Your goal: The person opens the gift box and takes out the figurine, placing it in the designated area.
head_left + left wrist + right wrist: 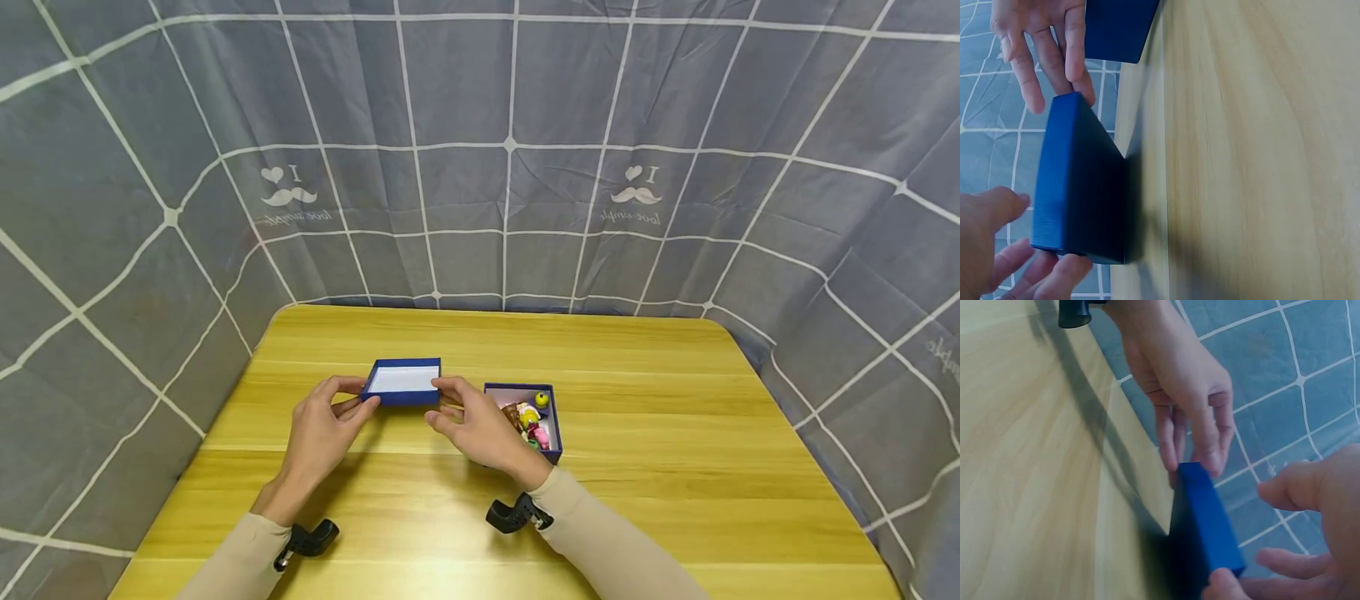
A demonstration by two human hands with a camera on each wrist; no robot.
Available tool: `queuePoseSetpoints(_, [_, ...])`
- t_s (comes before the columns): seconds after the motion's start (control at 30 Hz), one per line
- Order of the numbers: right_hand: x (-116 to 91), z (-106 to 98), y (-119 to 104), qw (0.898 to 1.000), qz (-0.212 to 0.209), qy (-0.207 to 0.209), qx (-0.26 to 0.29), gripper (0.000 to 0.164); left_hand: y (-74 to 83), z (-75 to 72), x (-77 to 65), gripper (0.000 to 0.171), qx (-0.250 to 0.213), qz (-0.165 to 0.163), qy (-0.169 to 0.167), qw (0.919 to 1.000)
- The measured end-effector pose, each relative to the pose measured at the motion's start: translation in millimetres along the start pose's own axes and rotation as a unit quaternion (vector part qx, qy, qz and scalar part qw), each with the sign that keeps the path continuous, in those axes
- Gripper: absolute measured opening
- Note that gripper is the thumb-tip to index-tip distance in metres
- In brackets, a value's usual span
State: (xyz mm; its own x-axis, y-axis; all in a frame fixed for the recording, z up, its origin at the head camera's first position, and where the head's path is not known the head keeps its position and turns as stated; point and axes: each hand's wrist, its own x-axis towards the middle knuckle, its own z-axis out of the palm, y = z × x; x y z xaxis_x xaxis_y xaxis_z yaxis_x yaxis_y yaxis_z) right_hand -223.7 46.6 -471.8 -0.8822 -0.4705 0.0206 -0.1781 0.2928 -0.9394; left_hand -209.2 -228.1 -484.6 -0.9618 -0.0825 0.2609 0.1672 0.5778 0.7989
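A shallow blue box lid with a white inside is tilted up over the table, its hollow side facing me. My left hand pinches its left end, thumb at the front corner. At the lid's right end, my right hand touches with loosely straight fingers; in the right wrist view its thumb stands apart from the lid. Partly behind my right hand is an open blue box with a pale inside. In it lie small colourful figures and a yellow ball-like piece.
Everything is over a wood-grain table with rounded far corners. A grey curtain with white grid lines surrounds its back and sides. Black wrist mounts stick out from both sleeves.
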Motion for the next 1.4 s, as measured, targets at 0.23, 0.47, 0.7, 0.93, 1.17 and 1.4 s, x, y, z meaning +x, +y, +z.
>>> queuePoseSetpoints(0.23, [2.0,0.3,-2.9,0.999,0.003,-0.022,-0.028,0.064,-5.3,-2.0,-2.4,0.041,0.059,-0.003,0.004,0.9982])
queuePoseSetpoints(0.47, [0.0,-2.1,-2.4,0.998,0.011,-0.032,-0.051,0.063,-8.4,2.1,-6.2,0.047,0.073,0.000,-0.003,0.9973])
queuePoseSetpoints(0.7, [-0.3,-6.8,-2.7,0.998,0.010,-0.036,-0.058,0.060,-6.5,5.0,-11.1,0.055,0.108,0.010,-0.006,0.9940])
queuePoseSetpoints(0.93, [-4.0,-18.2,-5.1,0.998,-0.004,-0.037,-0.059,0.054,0.0,5.7,-12.9,0.060,0.137,0.020,-0.020,0.9902])
queuePoseSetpoints(1.17, [-8.9,-34.9,-12.1,0.995,-0.026,-0.029,-0.093,0.048,11.4,12.0,-11.4,0.061,0.131,0.053,-0.033,0.9894])
queuePoseSetpoints(1.4, [-16.7,-56.4,-15.6,0.987,-0.042,-0.012,-0.153,0.047,23.5,25.5,-8.8,0.062,0.112,0.085,-0.063,0.9880])
